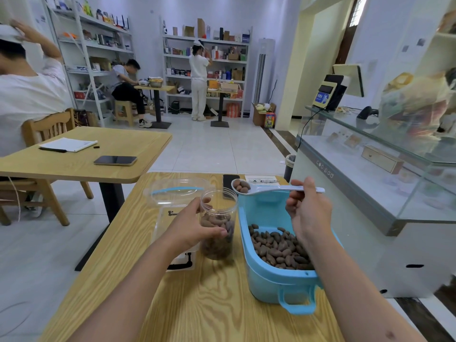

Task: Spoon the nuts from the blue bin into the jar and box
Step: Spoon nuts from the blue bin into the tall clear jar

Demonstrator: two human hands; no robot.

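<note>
Head view: your left hand wraps the jar steadying it at the bin's nine o'clock; your right hand pinches the spoon, loaded level with nuts above.

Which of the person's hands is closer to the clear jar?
Left. The left hand grips the jar; the right hand holds the spoon over the blue bin, beside it.

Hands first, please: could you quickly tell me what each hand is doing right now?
Left hand: grips the clear plastic jar, partly filled with brown nuts.
Right hand: holds the white plastic spoon, loaded with nuts, above the blue bin.
</note>
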